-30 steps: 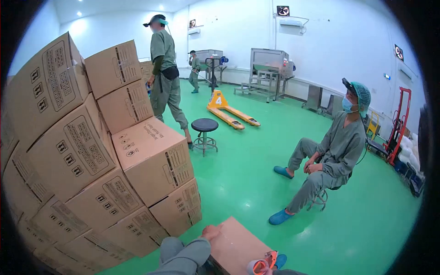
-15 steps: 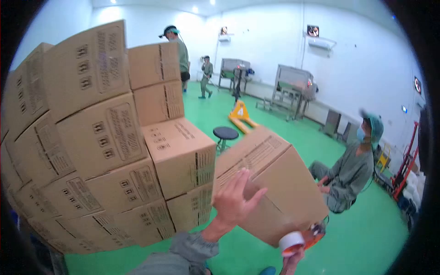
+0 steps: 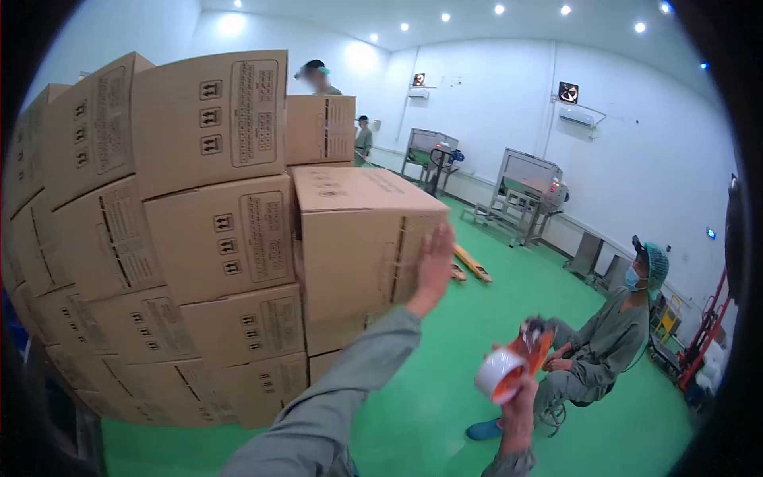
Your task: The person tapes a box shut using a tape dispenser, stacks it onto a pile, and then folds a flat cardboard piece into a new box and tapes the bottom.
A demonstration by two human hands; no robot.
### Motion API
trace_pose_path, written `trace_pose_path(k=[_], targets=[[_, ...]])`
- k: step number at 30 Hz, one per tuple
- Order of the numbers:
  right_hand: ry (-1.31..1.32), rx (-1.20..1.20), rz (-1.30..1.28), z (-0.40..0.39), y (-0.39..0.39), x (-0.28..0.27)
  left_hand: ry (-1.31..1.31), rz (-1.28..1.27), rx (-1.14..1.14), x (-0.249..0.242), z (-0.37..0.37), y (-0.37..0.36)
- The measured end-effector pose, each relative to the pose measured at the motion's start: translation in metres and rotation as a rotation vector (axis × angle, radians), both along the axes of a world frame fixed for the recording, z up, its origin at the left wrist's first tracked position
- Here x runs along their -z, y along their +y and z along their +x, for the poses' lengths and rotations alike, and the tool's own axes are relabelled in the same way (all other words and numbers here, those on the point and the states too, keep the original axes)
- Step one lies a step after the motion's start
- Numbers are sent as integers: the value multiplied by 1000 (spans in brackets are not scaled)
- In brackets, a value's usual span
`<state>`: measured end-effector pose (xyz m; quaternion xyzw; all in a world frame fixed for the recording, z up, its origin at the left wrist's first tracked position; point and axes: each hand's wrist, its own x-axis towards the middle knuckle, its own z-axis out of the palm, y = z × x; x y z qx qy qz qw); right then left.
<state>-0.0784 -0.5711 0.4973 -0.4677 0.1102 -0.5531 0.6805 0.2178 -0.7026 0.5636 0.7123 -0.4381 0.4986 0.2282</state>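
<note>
A cardboard box [image 3: 350, 254] sits at the right end of a tall stack of cardboard boxes [image 3: 214, 230], its printed top facing up. My left hand [image 3: 434, 266] lies with fingers stretched against the right edge of that box and grasps nothing. Lower right, my right hand [image 3: 518, 401] grips an orange tape dispenser [image 3: 534, 347] fitted with a wide white roll of tape [image 3: 499, 375]. The dispenser is held in the air, apart from the boxes.
A seated person [image 3: 612, 318] in grey with a green hair net is close on the right. Two people stand behind the stack. A yellow pallet jack [image 3: 474, 264] is on the green floor beyond the box. Steel machines [image 3: 528, 187] line the far wall.
The box went from a tilted position in front of me to the left, onto the stack's right end. My left hand shifted to its right edge; the tape dispenser came away from it.
</note>
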Motion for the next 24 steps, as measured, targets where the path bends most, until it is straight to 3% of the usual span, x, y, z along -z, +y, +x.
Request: trace_pose_path(k=[1, 3, 5, 8, 10, 11, 12, 13, 15, 16, 18, 22, 24], targets=[[36, 24, 51, -24, 6, 26, -33, -22, -124, 6, 27, -16], [111, 115, 144, -85, 0, 81, 60, -97, -49, 11, 73, -25], [115, 156, 243, -115, 32, 87, 27, -104, 84, 25, 119, -10], [45, 342, 337, -130, 55, 139, 207, -113, 294, 29, 99, 80], [110, 335, 398, -100, 81, 153, 501, -28, 684, 84, 63, 122], [179, 330, 432, -90, 94, 161, 778, 231, 788, 107, 29, 161], [192, 271, 456, -87, 86, 208, 965, 399, 840, 144, -12, 196], [205, 215, 471, -86, 76, 256, 906, 552, 923, 213, -39, 213], [386, 139, 495, -48, 97, 243, 1238, 893, 1110, 252, -95, 265], [387, 141, 512, -30, 106, 232, 1336, 877, 1102, 260, -107, 280], [665, 165, 374, -5, 117, 210, 1444, 866, 1084, 269, -117, 294], [624, 118, 170, 20, 116, 176, 1425, 535, 1075, 255, -99, 283], [330, 197, 96, 23, 124, 150, 1406, 206, 1120, 234, -75, 256]])
